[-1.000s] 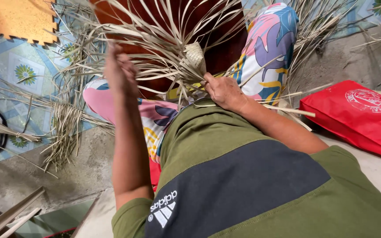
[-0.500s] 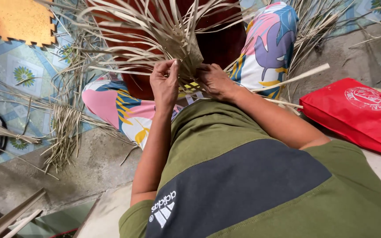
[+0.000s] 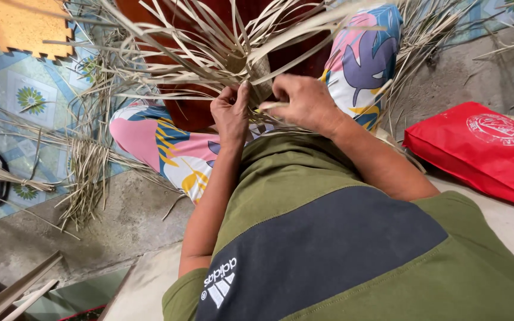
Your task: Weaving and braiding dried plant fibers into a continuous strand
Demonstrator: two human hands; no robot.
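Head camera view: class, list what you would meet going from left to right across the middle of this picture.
Tied bundle of dry strips → loose strips on the floor → left hand → right hand → red bag.

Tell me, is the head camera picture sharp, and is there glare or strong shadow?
Head view: soft, even light, no glare, only faint shadows. The left hand, right hand and red bag look sharp; the nearest leaf strips are slightly blurred. The wide lens bends the edges.
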